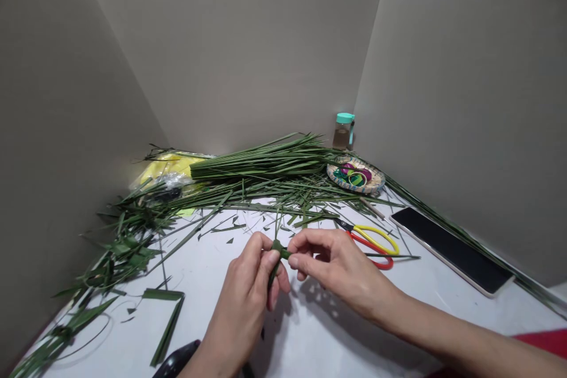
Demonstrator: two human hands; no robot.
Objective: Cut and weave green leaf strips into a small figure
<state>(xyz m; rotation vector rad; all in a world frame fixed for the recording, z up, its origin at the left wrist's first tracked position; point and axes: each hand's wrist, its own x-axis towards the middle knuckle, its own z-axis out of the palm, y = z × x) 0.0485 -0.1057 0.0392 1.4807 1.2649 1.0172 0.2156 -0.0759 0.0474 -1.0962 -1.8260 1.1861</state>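
Just above the white table, near its middle, a small folded piece of green leaf strip point(277, 246) is held between both hands. My left hand point(253, 274) pinches it between thumb and fingers. From the right, my right hand point(330, 257) pinches the same strip close to the fold. A thin tail of leaf stands up from the fold, and a long dark strip end point(398, 256) sticks out beyond the right hand. The finer shape of the fold is partly hidden by the fingers. Scissors point(376, 242) with yellow and red handles lie behind the right hand.
A thick bundle of long leaves point(261, 162) lies along the back. Beside it are a woven basket point(376, 182) of coloured thread, a teal-lidded bottle point(342, 133) and a yellow plastic bag point(172, 166). A tablet point(452, 248) lies right. Leaf scraps point(128, 257) cover the left.
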